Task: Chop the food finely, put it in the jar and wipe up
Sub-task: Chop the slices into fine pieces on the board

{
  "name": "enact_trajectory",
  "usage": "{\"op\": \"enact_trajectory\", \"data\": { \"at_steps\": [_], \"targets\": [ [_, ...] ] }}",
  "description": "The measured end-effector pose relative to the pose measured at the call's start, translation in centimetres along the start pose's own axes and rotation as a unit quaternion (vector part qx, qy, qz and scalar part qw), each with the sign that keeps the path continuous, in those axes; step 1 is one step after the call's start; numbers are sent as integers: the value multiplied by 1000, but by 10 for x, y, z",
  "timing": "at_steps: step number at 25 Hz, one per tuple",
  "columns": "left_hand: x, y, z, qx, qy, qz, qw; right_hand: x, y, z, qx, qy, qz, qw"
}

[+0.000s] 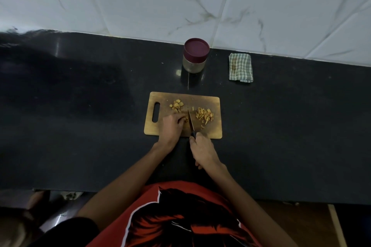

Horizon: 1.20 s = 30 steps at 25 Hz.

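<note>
A wooden chopping board [212, 132] lies on the black counter. On it sit a small heap of yellowish slices [176, 105] at the back left and a pile of thin cut strips [204, 116] to the right. My left hand [172, 126] holds a few pieces down under curled fingertips, right beside the blade. My right hand [201, 149] grips the dark handle of a knife [191, 120], whose blade points away from me across the board. A glass jar [194, 64] with a maroon lid on stands behind the board.
A folded green-and-white checked cloth [240, 68] lies to the right of the jar near the tiled wall [200, 2]. The counter's front edge [301, 200] runs just before my body. Small crumbs dot the counter near the jar.
</note>
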<state>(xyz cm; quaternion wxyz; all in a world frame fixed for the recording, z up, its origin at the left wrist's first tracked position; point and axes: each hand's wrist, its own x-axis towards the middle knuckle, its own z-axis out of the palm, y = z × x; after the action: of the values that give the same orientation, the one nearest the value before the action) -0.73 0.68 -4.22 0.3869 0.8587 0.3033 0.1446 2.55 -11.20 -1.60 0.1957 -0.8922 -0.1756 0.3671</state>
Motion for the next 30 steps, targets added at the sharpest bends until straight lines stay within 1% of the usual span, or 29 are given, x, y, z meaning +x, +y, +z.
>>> {"op": "enact_trajectory", "data": {
  "at_steps": [9, 16, 27, 30],
  "targets": [
    [3, -4, 5, 45, -37, 7, 998, 2, -2, 0, 6, -23, -2, 1000],
    [4, -7, 4, 21, -27, 2, 999, 1, -1, -4, 7, -25, 4, 1000],
    [4, -11, 7, 45, -29, 13, 998, 2, 1, -3, -30, -24, -10, 999],
    [4, -10, 7, 38, -26, 10, 999, 2, 1, -2, -32, -17, -17, 999]
  ]
}}
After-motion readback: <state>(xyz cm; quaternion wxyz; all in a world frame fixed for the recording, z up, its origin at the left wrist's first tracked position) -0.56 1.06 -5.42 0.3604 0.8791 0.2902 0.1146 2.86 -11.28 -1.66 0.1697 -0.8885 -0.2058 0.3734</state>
